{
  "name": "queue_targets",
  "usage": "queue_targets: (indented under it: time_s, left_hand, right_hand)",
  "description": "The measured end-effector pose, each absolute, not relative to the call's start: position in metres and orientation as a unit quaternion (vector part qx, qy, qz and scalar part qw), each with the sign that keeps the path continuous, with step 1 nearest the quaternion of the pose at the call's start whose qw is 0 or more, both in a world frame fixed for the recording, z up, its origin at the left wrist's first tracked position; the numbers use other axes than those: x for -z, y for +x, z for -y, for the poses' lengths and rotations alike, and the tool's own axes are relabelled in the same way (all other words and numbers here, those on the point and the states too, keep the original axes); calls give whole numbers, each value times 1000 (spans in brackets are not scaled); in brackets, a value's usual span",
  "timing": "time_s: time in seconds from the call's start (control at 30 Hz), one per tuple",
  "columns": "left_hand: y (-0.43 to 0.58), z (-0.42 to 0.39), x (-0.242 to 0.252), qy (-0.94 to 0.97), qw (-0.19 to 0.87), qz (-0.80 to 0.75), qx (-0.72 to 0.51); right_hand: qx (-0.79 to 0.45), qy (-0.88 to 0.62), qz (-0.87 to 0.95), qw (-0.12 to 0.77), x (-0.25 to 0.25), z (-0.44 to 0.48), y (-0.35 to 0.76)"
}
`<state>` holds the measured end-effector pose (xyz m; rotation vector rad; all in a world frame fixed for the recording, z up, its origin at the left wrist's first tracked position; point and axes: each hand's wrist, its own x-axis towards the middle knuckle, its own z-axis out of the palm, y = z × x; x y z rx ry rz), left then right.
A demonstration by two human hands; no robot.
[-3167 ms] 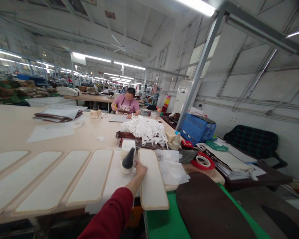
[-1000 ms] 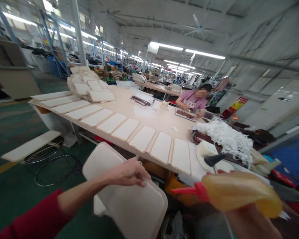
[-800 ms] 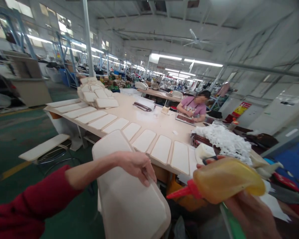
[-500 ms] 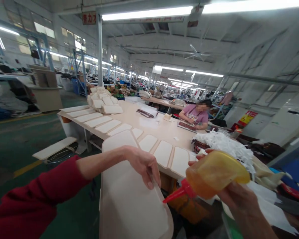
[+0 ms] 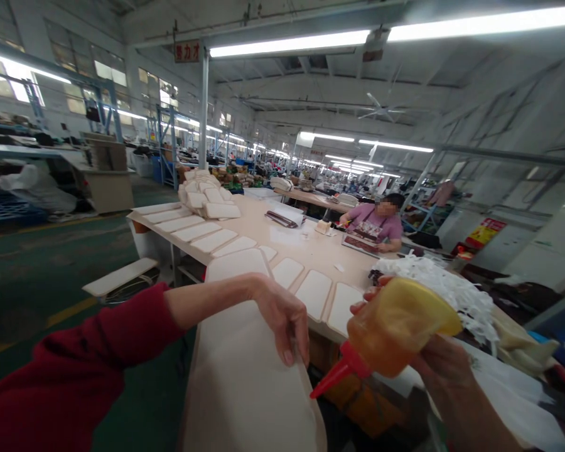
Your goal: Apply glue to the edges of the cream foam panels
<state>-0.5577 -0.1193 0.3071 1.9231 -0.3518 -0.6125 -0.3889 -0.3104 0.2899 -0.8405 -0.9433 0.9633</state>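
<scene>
My left hand [image 5: 282, 314] pinches the right edge of a long off-white panel [image 5: 245, 376] with rounded corners, which fills the lower middle of the view. A yellow squeeze bottle of amber liquid [image 5: 395, 326] is gripped in my right hand [image 5: 445, 364], tilted with its red nozzle [image 5: 329, 376] pointing down and left. The nozzle's tip lies at the panel's right edge, just below my left fingers; whether it touches, I cannot tell. Similar pale panels [image 5: 313, 294] lie in a row along the near side of the table.
A heap of pale pieces [image 5: 209, 194] sits at the table's [image 5: 311, 251] far left end. White strips [image 5: 433, 282] are piled on the right. Across the table a person in a purple shirt [image 5: 376, 220] works. A stool-like board [image 5: 120, 276] stands at left.
The view has shifted, so the scene sits slightly lower and further right. The nozzle tip is a little lower along the panel's edge. Both hands keep their holds.
</scene>
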Motion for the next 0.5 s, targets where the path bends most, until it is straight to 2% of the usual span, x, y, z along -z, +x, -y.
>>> queue_targets:
  time_s: [0.5]
  left_hand:
    - [-561,110,-305,793,526,161,262]
  right_hand:
    - [-442,-373,366,729,-287,305,-402]
